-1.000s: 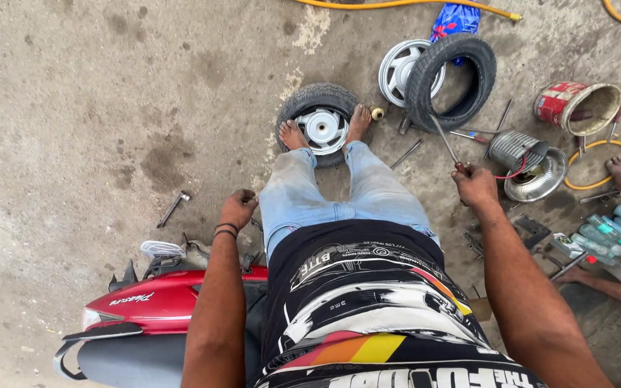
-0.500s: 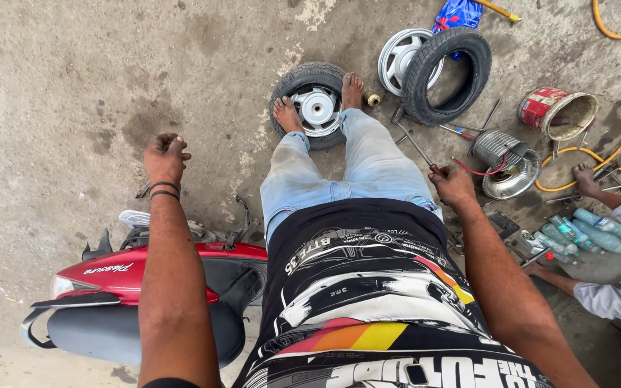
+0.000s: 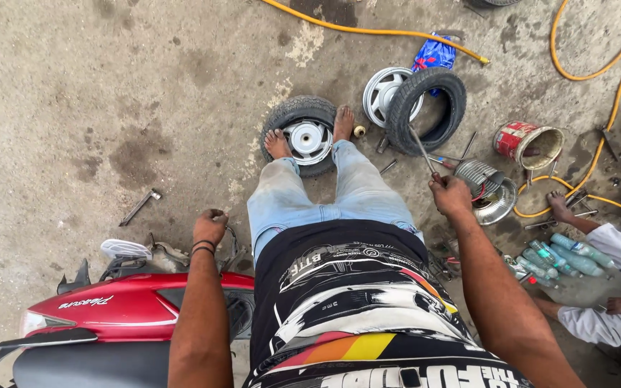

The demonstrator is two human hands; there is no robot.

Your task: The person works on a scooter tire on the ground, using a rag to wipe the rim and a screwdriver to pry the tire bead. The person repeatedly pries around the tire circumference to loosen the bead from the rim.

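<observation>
I look down my own body at a concrete floor. My bare feet rest on a small tyre with a silver rim point(image 3: 300, 134). My right hand point(image 3: 449, 195) is closed around a long thin metal rod point(image 3: 420, 147) that points up toward a loose black tyre point(image 3: 427, 109). My left hand point(image 3: 210, 225), a fist with dark bands at the wrist, hangs over the floor just above a red scooter point(image 3: 123, 316). I see nothing held in it.
A bare silver rim point(image 3: 382, 92) leans behind the loose tyre. A red tin point(image 3: 527, 144), a metal bowl point(image 3: 494, 201), yellow hose point(image 3: 598, 65), plastic bottles point(image 3: 562, 255) and a wrench point(image 3: 138, 207) lie around. Another person's hand point(image 3: 559, 208) and white sleeve are at the right.
My left hand has drawn back from the open floor toward the scooter. The view shifted slightly; my right hand still grips the rod.
</observation>
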